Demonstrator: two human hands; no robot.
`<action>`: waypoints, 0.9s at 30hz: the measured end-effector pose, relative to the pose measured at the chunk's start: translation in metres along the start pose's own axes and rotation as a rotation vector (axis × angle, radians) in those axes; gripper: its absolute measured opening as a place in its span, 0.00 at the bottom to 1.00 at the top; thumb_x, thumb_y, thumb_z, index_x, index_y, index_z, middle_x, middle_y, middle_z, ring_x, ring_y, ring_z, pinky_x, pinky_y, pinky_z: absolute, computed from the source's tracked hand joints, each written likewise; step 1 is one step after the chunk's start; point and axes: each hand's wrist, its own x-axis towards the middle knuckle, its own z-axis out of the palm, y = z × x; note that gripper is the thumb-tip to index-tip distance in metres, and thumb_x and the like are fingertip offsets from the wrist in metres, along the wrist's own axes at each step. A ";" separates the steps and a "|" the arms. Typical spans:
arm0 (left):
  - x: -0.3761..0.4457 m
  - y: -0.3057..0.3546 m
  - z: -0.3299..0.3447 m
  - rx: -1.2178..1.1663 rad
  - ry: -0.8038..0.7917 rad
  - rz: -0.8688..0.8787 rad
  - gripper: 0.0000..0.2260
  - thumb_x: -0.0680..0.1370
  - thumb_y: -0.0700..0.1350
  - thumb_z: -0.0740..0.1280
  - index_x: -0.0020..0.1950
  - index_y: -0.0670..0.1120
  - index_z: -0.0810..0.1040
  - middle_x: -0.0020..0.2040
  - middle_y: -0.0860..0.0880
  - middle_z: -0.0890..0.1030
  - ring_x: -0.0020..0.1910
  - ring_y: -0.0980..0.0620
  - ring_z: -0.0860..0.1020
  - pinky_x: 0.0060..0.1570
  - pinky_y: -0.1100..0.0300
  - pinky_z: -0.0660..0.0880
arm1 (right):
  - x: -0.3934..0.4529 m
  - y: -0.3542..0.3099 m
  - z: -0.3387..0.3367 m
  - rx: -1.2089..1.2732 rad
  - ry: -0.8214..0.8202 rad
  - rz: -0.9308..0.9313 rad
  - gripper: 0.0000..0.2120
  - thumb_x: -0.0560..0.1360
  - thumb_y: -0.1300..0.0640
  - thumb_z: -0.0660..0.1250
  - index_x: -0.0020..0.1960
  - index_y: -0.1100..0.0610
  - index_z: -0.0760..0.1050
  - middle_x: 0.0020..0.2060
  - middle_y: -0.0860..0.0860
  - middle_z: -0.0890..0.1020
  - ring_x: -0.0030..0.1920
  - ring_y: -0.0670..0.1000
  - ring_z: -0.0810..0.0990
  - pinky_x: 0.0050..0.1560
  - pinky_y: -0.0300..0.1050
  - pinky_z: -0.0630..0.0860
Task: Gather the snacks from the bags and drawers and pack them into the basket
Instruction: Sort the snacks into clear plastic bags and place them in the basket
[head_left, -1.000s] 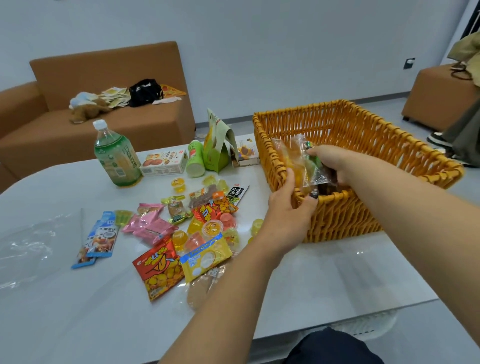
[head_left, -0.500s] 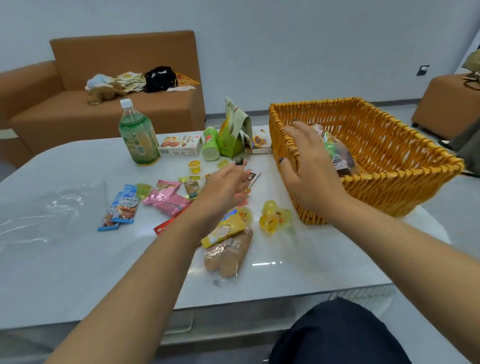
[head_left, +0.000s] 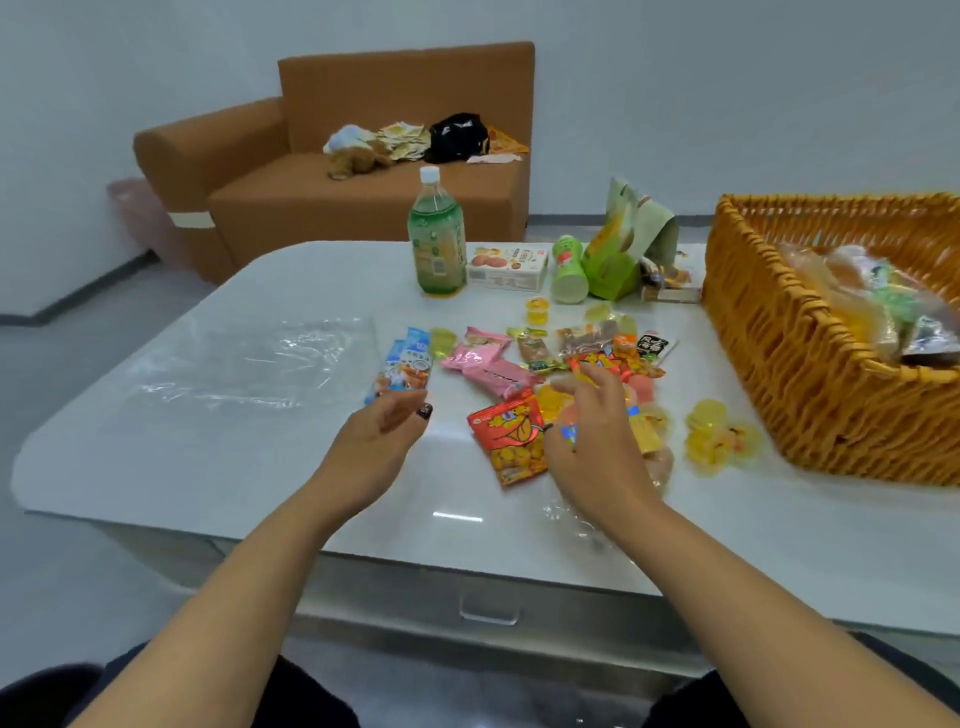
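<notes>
Loose snacks lie in the middle of the white table (head_left: 218, 447): a red-orange packet (head_left: 511, 441), pink packets (head_left: 485, 361), blue packets (head_left: 402, 369), yellow jelly cups (head_left: 717, 439). My right hand (head_left: 592, 441) hovers over the snack pile with relaxed fingers, covering a yellow packet, holding nothing that I can see. My left hand (head_left: 384, 441) floats palm-up left of the red packet, fingers loose, empty. The orange wicker basket (head_left: 810, 374) stands at the right with several wrapped snacks (head_left: 872, 306) inside.
A green drink bottle (head_left: 436, 239), a white biscuit box (head_left: 506, 267), a green cup (head_left: 569, 270) and a green standing pouch (head_left: 623, 244) line the table's far side. An empty clear plastic bag (head_left: 249, 364) lies at the left. A drawer handle (head_left: 488, 616) shows under the front edge. A brown sofa (head_left: 363, 192) stands behind.
Both hands left the basket after leaving a clear bag of snacks in it. They moved left over the snack pile on the table, and my view swung left.
</notes>
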 end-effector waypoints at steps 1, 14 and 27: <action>0.005 -0.010 -0.014 0.030 0.078 0.000 0.15 0.81 0.45 0.64 0.68 0.50 0.75 0.66 0.52 0.75 0.64 0.52 0.74 0.63 0.55 0.72 | 0.002 -0.001 0.008 -0.007 -0.010 -0.045 0.20 0.75 0.62 0.64 0.66 0.55 0.70 0.73 0.52 0.58 0.73 0.53 0.59 0.69 0.50 0.63; 0.084 -0.112 -0.123 1.098 0.116 -0.086 0.34 0.79 0.52 0.64 0.80 0.47 0.50 0.80 0.42 0.48 0.79 0.42 0.44 0.76 0.42 0.48 | 0.013 -0.004 0.061 -0.130 -0.089 -0.236 0.16 0.73 0.62 0.66 0.61 0.59 0.75 0.71 0.58 0.64 0.70 0.59 0.64 0.66 0.51 0.67; 0.072 -0.105 -0.119 1.104 0.338 0.199 0.15 0.78 0.39 0.64 0.64 0.49 0.79 0.51 0.45 0.85 0.51 0.38 0.80 0.45 0.52 0.75 | 0.011 -0.012 0.063 -0.136 -0.125 -0.293 0.14 0.74 0.62 0.67 0.59 0.59 0.76 0.70 0.57 0.65 0.68 0.57 0.66 0.61 0.45 0.67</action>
